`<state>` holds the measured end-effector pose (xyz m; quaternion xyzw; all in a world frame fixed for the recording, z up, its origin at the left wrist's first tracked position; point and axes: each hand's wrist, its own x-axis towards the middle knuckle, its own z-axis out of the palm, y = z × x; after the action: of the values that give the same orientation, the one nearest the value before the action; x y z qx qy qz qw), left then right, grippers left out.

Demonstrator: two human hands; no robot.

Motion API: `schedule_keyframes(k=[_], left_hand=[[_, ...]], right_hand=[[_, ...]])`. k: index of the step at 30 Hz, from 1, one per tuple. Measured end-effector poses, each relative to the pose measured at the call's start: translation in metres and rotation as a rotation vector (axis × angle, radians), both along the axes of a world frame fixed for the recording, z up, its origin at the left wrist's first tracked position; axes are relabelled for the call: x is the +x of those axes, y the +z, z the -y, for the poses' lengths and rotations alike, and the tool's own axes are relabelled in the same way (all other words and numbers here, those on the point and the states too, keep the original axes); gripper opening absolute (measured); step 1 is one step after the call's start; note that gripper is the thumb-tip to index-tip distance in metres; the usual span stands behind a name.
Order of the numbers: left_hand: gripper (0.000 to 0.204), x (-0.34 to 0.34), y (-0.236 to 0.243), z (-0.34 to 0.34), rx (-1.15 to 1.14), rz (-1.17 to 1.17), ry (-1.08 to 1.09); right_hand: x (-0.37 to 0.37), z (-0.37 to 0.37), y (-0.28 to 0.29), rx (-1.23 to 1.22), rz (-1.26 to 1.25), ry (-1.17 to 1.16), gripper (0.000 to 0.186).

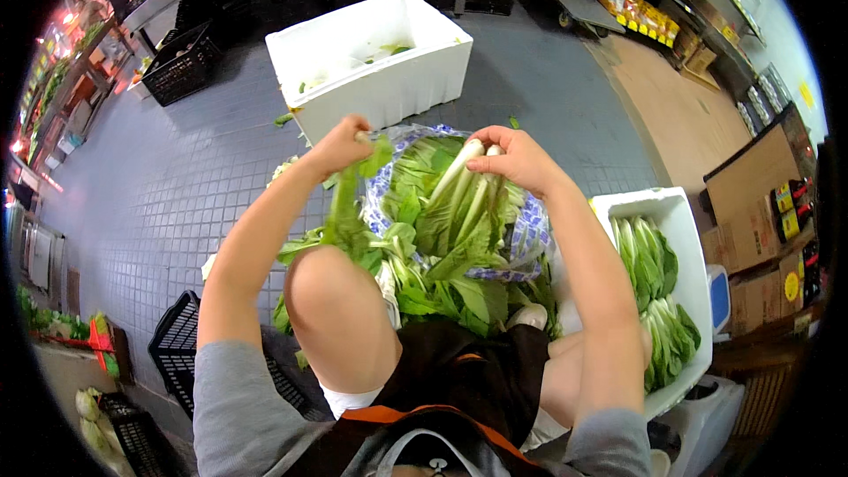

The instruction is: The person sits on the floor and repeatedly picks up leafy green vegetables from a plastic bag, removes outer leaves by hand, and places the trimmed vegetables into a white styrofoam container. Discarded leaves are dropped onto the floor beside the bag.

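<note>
Over the heap of green leafy bok choy (442,283), the right hand (512,159) grips a white-stemmed bok choy bunch (459,203) by its stalks. Left hand (340,146) pinches a limp torn green leaf (344,203), just before the white foam box (371,62).

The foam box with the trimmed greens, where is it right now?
In the head view it sits at the person's right, beside the right forearm: the foam box holds greens.
</note>
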<state>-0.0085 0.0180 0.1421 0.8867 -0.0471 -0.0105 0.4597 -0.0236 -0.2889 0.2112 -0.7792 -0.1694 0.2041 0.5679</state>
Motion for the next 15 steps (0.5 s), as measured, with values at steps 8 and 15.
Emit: schedule_keyframes(k=[8,15], left_hand=[[0.018,-0.013,0.058,0.061,-0.409,-0.188,-0.231],[0.043,-0.027,0.071,0.053,0.344,0.318,-0.329]], right_hand=[[-0.004,-0.043,0.003,-0.127,0.184,0.096,0.051],[-0.012,-0.039,-0.016,-0.397,0.208,0.196,0.039]])
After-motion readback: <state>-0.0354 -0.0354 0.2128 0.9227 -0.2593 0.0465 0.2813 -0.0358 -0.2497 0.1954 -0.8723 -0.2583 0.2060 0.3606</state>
